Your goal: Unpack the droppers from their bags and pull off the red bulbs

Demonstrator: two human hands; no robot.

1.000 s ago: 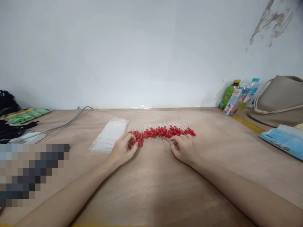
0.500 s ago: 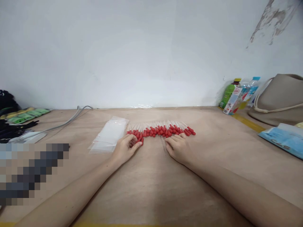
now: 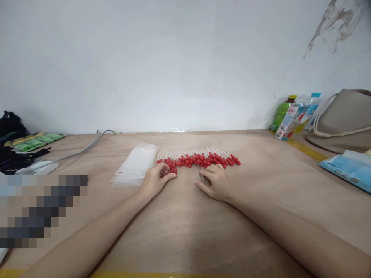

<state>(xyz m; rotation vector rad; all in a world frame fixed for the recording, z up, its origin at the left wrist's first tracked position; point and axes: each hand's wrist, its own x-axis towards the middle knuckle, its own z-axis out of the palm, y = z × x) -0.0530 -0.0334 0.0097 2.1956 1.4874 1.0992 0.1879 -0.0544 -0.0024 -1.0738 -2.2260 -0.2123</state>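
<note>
A row of small glass droppers with red rubber bulbs (image 3: 199, 159) lies across the middle of the wooden table (image 3: 179, 224). My left hand (image 3: 155, 179) rests at the row's left end, fingers curled over a few red bulbs. My right hand (image 3: 214, 181) lies flat on the table just below the row's middle, fingers stretched out leftward over a few thin glass tubes (image 3: 200, 174). A stack of clear plastic bags (image 3: 135, 164) lies just left of my left hand.
Drink bottles (image 3: 291, 114) stand at the back right by the wall, with a beige bag (image 3: 344, 121) and a blue packet (image 3: 348, 168) beside them. A grey cable (image 3: 84, 148) and green packets (image 3: 36, 141) lie at the far left. A blurred patch covers the lower left.
My right hand has slid left along the row and flattened onto the table. My left hand has closed in a little on the left end's red bulbs.
</note>
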